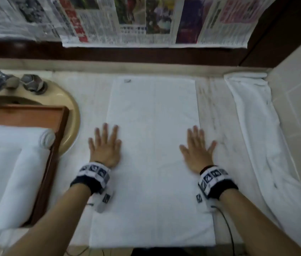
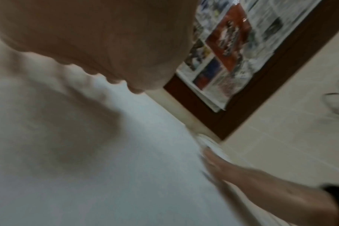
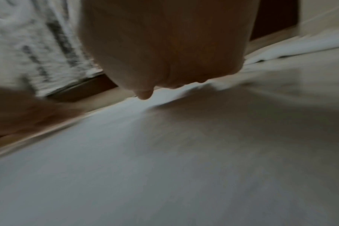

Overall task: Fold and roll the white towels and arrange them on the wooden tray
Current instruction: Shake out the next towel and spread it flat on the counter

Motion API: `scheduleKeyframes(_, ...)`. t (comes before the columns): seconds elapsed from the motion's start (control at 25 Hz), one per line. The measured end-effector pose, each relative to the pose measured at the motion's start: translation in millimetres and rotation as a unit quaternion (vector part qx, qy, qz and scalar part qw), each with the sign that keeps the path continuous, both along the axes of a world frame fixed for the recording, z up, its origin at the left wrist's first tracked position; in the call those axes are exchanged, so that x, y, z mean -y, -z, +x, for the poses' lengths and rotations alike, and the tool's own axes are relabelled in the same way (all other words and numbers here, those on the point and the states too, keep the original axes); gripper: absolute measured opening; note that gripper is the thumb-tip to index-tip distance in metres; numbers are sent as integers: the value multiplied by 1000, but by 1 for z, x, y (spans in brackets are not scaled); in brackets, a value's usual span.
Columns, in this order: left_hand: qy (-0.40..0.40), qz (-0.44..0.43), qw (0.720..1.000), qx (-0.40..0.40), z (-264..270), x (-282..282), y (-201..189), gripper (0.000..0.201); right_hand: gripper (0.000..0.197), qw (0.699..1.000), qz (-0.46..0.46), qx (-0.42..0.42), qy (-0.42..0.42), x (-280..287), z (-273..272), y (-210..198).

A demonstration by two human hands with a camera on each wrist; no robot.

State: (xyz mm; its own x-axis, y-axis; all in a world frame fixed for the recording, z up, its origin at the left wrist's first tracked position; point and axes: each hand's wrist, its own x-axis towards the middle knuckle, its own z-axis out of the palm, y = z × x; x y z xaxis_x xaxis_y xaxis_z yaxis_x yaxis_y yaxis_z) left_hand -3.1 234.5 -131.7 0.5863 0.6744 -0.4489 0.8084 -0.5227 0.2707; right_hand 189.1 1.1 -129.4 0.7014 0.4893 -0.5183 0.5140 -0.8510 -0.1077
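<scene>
— What's under you?
— A long white towel (image 1: 153, 145), smooth and flat on the pale counter (image 1: 216, 111). My left hand (image 1: 105, 146) and right hand (image 1: 196, 150) lie spread flat on its side edges.
— And the rolls?
— Only the head view shows them: plump cylinders (image 1: 13, 182) in the wooden tray (image 1: 61, 122), left of my left hand.

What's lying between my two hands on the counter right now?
Only the flat folded white towel. The left hand and right hand press flat on its side edges, and the head view shows nothing else on the cloth between them.
</scene>
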Motion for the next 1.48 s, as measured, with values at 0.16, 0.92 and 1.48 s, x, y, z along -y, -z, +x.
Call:
scheduleKeyframes(0.16, 122, -53, 990, 35, 10, 61, -14, 57, 67, 983, 69, -27, -168, -8, -76, -5)
scheduleKeyframes(0.92, 106, -5, 994, 41, -92, 102, -4, 58, 69, 999, 24, -26, -7, 58, -141, -6)
scheduleKeyframes(1.48, 112, -48, 990, 76, 85, 6, -13, 51, 59, 990, 56, -31, -126, -96, 20, -4)
